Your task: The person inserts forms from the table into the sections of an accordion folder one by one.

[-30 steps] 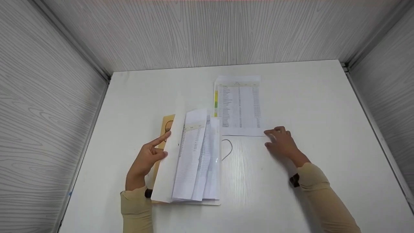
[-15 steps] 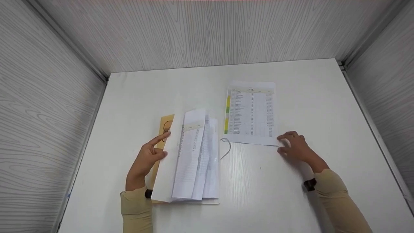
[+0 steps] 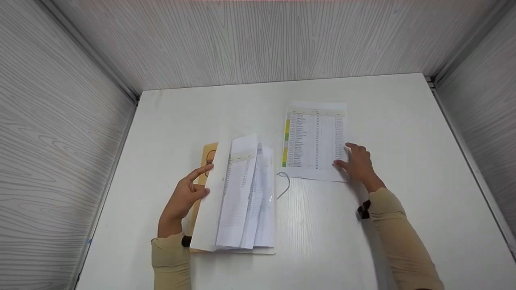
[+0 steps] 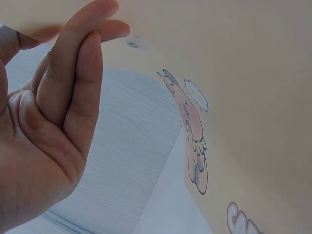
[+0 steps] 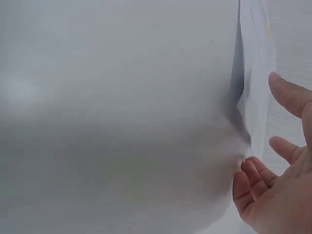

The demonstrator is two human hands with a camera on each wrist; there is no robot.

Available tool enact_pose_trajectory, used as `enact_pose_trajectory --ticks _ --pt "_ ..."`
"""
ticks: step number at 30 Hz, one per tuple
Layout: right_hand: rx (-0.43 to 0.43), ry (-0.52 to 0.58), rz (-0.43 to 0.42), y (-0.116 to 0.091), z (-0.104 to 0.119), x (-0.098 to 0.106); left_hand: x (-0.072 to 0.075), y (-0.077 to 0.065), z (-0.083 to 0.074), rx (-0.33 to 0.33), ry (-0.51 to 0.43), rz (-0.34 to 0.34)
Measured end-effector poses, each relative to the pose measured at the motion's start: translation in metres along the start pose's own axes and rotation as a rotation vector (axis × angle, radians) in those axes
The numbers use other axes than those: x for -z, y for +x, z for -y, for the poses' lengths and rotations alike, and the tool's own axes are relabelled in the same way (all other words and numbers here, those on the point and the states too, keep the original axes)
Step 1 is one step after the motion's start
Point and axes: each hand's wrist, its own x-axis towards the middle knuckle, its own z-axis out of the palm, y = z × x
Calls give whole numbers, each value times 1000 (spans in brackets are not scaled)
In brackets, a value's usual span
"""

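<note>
In the head view, a cardboard folder (image 3: 206, 225) lies partly opened left of centre, with printed sheets (image 3: 238, 201) fanned inside. My left hand (image 3: 183, 201) grips the raised cover's left edge, index finger stretched along it. The left wrist view shows the cover's tan outside (image 4: 253, 97) with cartoon drawings and a small hole near my fingertips. Right of the folder lies a printed stack of sheets (image 3: 314, 141) with yellow and green strips at its left side. My right hand (image 3: 360, 163) is at its lower right edge, thumb and index spread, touching it without a visible pinch.
A thin cord loop (image 3: 287, 186) sticks out from the folder's right side onto the white table (image 3: 322, 241). Grey wood-grain panels (image 3: 274, 44) stand at the back and both sides.
My right hand slid the stack right, away from the folder, then moved from its lower corner up along its right edge. My left hand keeps its hold on the cover.
</note>
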Motion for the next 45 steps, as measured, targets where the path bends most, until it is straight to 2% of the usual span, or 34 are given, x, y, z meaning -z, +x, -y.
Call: enact_pose_trajectory --ticks 4,12,19,27,30,37,45 --pt "-51 -42 -36 6 5 -5 0 -1 2 -5 -4 3" --pt "-80 -72 -66 7 13 -16 -1 -1 1 -8 -12 -3" --pt "-124 -29 -81 5 18 -19 0 -1 2 -12 -16 0" --pt "-198 88 -19 7 21 -13 0 -1 2 4 -32 1" --pt "-216 97 -2 8 20 -11 0 -1 2 0 -35 3" --pt "-183 87 28 7 12 -9 0 0 3 -12 -46 14" --pt "-111 202 79 3 -2 -2 0 1 5 -28 -46 24"
